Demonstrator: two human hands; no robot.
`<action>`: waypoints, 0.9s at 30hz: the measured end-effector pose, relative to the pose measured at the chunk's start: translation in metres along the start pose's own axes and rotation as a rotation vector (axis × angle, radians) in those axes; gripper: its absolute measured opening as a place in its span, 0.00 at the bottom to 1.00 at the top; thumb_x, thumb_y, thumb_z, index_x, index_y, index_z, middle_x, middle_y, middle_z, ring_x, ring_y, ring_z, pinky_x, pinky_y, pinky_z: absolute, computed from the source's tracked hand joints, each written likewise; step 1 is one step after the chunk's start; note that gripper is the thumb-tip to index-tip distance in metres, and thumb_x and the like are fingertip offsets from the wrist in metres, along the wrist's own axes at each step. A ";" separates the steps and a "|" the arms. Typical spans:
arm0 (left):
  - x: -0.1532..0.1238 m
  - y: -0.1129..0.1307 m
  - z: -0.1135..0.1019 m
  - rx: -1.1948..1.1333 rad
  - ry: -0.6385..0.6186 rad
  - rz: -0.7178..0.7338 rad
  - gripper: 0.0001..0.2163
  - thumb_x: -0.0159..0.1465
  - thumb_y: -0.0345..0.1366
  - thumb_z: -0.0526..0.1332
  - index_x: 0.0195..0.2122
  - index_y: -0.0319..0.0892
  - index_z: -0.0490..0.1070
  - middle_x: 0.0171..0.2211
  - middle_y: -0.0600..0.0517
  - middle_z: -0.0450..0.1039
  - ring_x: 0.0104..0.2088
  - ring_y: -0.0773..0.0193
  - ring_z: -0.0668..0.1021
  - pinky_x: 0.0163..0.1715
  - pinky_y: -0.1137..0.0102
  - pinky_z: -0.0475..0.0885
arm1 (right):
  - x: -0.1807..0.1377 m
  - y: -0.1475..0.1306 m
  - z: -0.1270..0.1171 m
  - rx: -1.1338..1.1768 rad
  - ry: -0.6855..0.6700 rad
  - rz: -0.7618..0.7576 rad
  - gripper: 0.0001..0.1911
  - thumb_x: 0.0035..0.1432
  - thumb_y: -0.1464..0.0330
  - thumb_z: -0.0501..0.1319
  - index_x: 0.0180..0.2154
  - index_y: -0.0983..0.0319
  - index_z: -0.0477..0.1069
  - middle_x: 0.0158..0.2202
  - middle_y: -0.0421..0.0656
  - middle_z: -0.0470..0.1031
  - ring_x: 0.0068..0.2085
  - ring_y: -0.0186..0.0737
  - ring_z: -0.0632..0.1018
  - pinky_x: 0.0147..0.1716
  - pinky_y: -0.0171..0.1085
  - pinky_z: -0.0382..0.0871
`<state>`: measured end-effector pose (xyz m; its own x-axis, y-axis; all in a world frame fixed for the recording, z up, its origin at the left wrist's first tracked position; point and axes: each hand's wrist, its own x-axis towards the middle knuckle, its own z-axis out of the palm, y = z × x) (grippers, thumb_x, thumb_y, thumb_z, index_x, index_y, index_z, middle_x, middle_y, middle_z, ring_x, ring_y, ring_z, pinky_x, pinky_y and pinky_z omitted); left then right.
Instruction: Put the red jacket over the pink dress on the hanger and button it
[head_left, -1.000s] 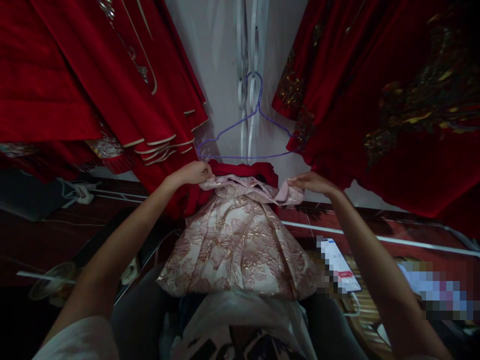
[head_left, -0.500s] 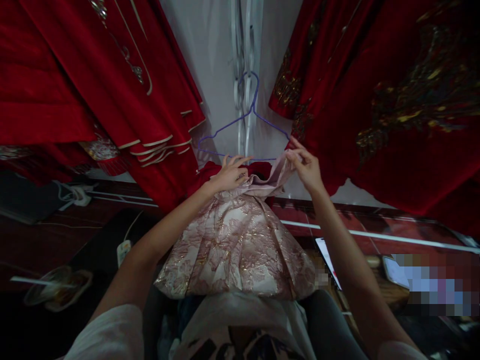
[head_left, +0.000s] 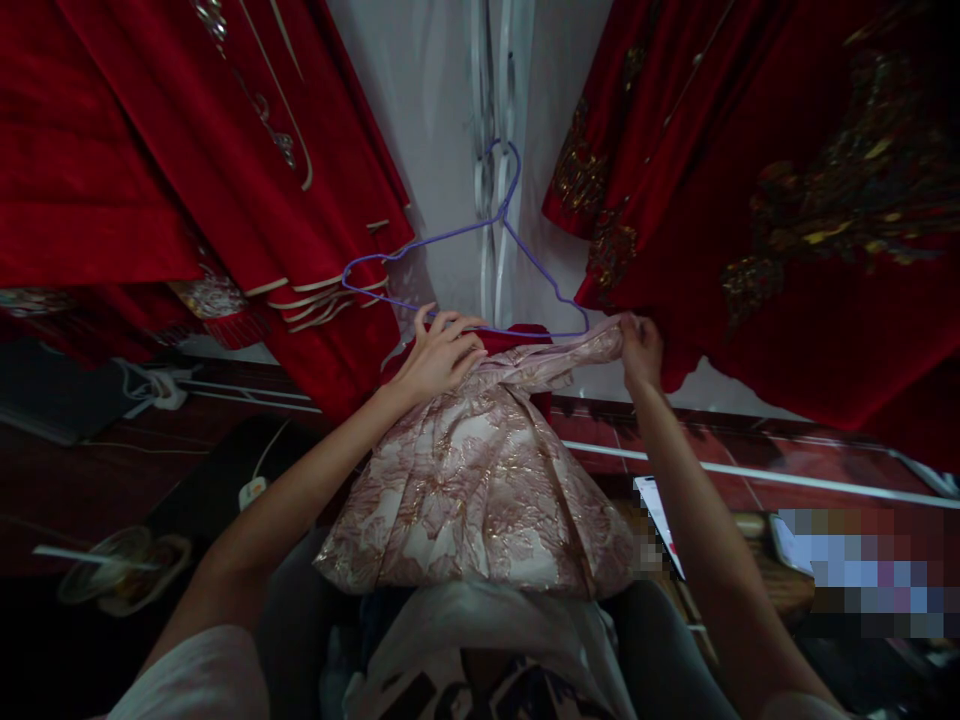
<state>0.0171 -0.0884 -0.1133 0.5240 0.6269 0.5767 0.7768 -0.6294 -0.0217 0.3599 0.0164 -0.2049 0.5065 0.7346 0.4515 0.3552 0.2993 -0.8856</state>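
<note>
A pale pink brocade garment [head_left: 480, 480] with gold patterning and pleats hangs in front of my body, flaring out towards my lap. My left hand [head_left: 442, 355] bends over its gathered top edge on the left, with its fingers around the cloth and the thumb hidden. At the right, my right hand [head_left: 643, 350] pinches the end of the top band and stretches it sideways. Just above the band is a thin purple hanger [head_left: 461, 233], hooked on a white hanging chain [head_left: 486, 180] and tilted down to the right. Part of its lower bar passes close behind my left fingers.
Red garments [head_left: 300, 230] with trim hang on the left, and embroidered red garments [head_left: 720, 270] on the right. Lower left are a plastic cup [head_left: 112, 570] with a straw and a power strip [head_left: 253, 490]. A phone [head_left: 658, 520] lies beside my right forearm.
My right hand has moved right and slightly down, pulling the band straighter. My left hand has shifted a little left. The hanger has swung, its left end reaching further left.
</note>
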 end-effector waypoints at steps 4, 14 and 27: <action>0.000 -0.001 -0.001 -0.020 0.021 -0.003 0.10 0.66 0.41 0.54 0.37 0.48 0.74 0.53 0.53 0.72 0.54 0.55 0.67 0.62 0.47 0.45 | 0.000 0.001 -0.001 0.007 0.024 -0.001 0.21 0.51 0.47 0.56 0.31 0.59 0.65 0.31 0.44 0.72 0.35 0.41 0.74 0.38 0.39 0.68; 0.002 -0.005 0.003 -0.047 0.034 -0.006 0.10 0.67 0.41 0.54 0.37 0.48 0.74 0.51 0.54 0.73 0.53 0.56 0.68 0.60 0.48 0.46 | -0.005 -0.015 -0.003 0.222 -0.028 -0.036 0.16 0.55 0.54 0.57 0.30 0.61 0.67 0.27 0.38 0.68 0.29 0.34 0.69 0.33 0.34 0.65; 0.013 -0.005 0.029 -0.228 -0.020 -0.076 0.10 0.66 0.44 0.55 0.35 0.47 0.73 0.53 0.55 0.73 0.53 0.58 0.68 0.57 0.52 0.50 | 0.031 -0.056 0.046 -0.120 -0.305 -0.261 0.10 0.56 0.61 0.56 0.30 0.56 0.75 0.32 0.42 0.79 0.46 0.49 0.77 0.53 0.45 0.66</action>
<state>0.0302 -0.0643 -0.1294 0.4752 0.6839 0.5535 0.7165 -0.6660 0.2077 0.3191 0.0501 -0.1460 0.1381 0.7957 0.5897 0.5388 0.4393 -0.7189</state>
